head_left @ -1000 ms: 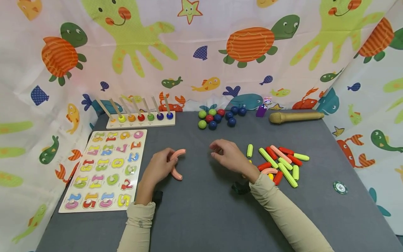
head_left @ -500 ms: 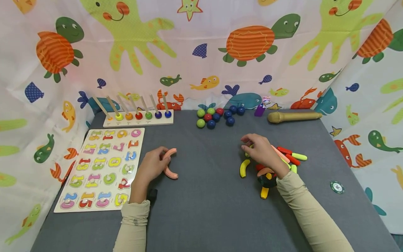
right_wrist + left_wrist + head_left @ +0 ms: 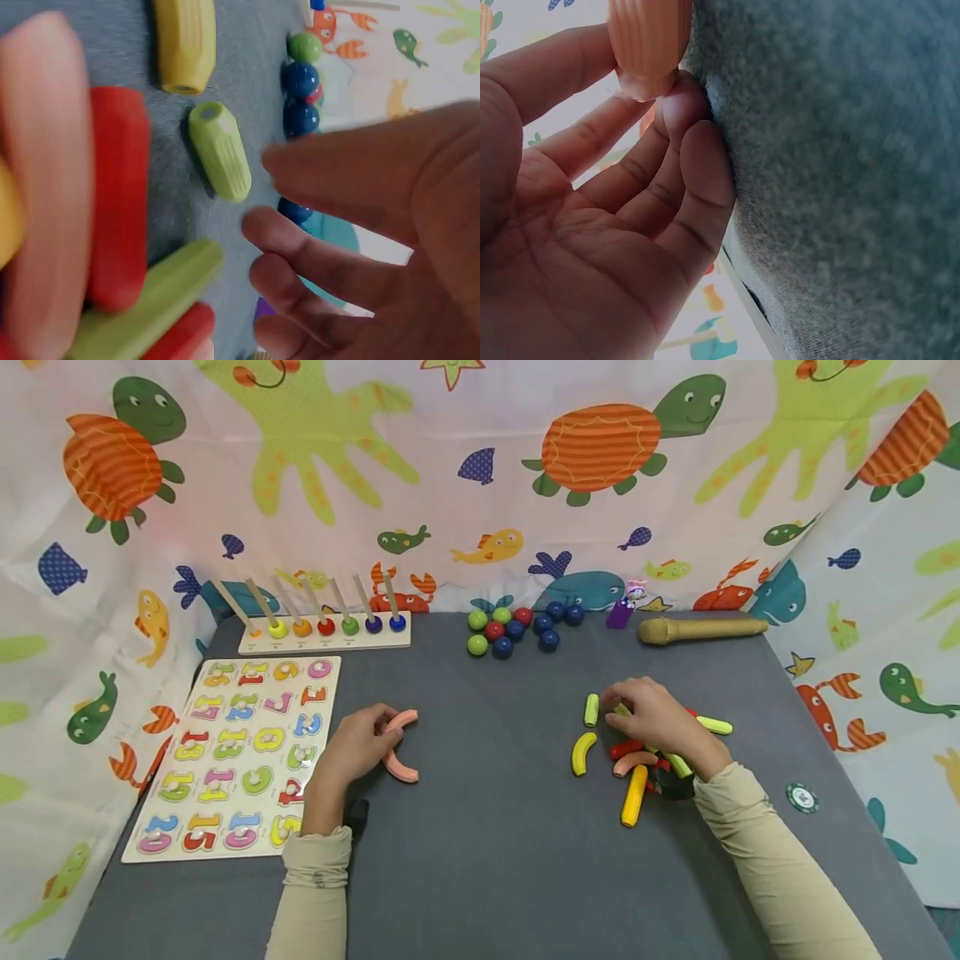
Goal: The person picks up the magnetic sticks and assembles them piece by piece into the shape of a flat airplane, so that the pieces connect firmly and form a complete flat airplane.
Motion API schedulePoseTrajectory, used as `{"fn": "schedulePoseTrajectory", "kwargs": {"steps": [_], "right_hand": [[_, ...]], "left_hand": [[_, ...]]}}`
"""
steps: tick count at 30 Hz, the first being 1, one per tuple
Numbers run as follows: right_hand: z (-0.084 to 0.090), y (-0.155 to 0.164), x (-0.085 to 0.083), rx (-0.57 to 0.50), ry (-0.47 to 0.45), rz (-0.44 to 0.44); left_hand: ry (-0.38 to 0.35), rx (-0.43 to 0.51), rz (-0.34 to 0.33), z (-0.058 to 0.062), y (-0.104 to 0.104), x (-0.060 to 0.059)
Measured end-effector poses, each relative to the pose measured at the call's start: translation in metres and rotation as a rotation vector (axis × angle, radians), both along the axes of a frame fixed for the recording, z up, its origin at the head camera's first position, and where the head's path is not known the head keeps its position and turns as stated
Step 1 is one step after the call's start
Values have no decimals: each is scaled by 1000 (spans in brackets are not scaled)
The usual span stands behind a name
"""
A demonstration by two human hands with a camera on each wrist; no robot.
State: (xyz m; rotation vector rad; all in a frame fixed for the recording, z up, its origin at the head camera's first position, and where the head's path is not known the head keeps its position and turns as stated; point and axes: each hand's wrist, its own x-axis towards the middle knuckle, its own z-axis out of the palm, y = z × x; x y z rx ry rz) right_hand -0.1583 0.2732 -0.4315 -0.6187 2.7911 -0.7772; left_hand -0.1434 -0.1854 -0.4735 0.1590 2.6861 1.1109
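On the grey tabletop (image 3: 495,843) my left hand (image 3: 386,731) pinches the upper end of a salmon-pink curved ribbed piece (image 3: 403,719) (image 3: 649,45) between thumb and fingers. A second pink curve (image 3: 401,769) lies just below it. My right hand (image 3: 617,697) hovers with relaxed fingers (image 3: 330,240) over a pile of coloured sticks (image 3: 667,752), holding nothing. Beside its fingertips lies a short green piece (image 3: 592,710) (image 3: 220,150). Close by are a yellow curved piece (image 3: 582,753), a yellow stick (image 3: 633,795) and a red stick (image 3: 118,195).
A number puzzle board (image 3: 232,752) lies at the left, with a peg board of coloured rings (image 3: 322,631) behind it. Coloured balls (image 3: 517,627), a purple figure (image 3: 622,610) and a wooden microphone (image 3: 701,628) line the back. A green chip (image 3: 801,796) sits at the right.
My right hand has moved from the table's middle rightwards onto the stick pile, uncovering the yellow pieces. The left hand keeps its hold on the pink curve and has barely shifted.
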Motion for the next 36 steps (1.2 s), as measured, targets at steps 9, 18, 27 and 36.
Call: {"fn": "schedulePoseTrajectory", "kwargs": {"steps": [9, 18, 27, 36], "right_hand": [[-2, 10, 27, 141, -52, 124], [-7, 2, 21, 164, 47, 164], [-2, -25, 2, 29, 78, 153], [-5, -88, -21, -70, 85, 262]], "left_hand": [[2, 8, -11, 4, -2, -1], [15, 12, -20, 1, -2, -1], [14, 14, -20, 3, -4, -1], [29, 28, 2, 2, -2, 3]]}}
